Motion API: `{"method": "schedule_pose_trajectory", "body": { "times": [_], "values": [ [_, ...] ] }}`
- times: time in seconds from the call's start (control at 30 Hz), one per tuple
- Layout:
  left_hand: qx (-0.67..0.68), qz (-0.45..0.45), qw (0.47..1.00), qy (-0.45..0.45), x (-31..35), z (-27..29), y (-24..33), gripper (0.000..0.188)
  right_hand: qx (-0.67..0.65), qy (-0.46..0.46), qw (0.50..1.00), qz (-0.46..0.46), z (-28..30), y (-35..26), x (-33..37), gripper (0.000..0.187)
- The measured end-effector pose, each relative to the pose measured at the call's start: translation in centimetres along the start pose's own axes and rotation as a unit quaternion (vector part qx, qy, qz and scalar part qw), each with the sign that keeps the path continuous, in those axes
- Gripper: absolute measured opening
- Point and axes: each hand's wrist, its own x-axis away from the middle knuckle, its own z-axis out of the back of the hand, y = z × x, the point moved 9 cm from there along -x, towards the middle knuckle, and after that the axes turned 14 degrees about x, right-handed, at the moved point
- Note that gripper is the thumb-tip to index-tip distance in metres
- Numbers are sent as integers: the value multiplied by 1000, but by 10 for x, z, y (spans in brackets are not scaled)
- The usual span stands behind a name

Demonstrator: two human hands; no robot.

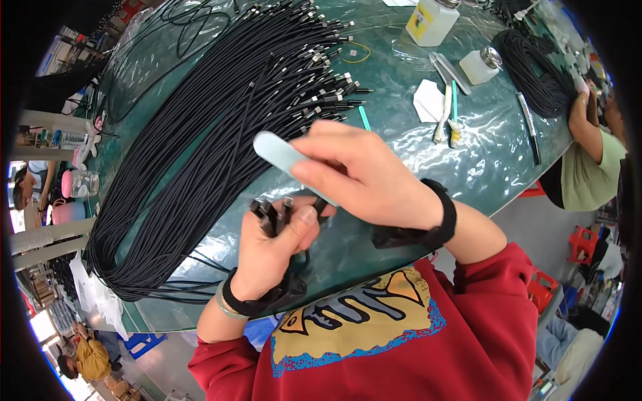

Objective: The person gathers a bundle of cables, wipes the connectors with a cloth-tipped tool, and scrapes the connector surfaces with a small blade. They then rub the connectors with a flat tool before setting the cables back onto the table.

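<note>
My left hand (264, 257) is closed round several black cables, and their plug ends (267, 217) stick up between thumb and fingers. Just above it, my right hand (368, 174) pinches a pale blue flat stick with a rounded end (275, 150), which looks like a nail file. One black plug (321, 202) lies at the left fingertips, under the right hand. Behind my hands, a thick looped bundle of black cables (177, 144) spreads over the table, its metal plugs (334, 93) facing right.
Glossy clear film covers the green table (374, 63). To the right are two bottles (431, 23) (480, 67), tweezers (438, 67), white paper (429, 101), brushes (455, 130), a marker (528, 123) and a coiled cable bundle (531, 70). Beyond the right edge sits a person in green (595, 167).
</note>
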Motion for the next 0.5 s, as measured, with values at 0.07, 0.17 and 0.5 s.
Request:
{"method": "schedule_pose_trajectory", "body": {
  "times": [0.07,0.17,0.5],
  "values": [
    [5,2,1000,-10,4,-6,3,17,44,9,999,-17,6,6,-12,21],
    [13,-10,1000,3,3,-2,8,16,14,19,999,-38,12,10,-5,23],
    [0,-58,997,41,4,12,14,16,-47,48,998,1,14,-3,34,30]
  ]
}}
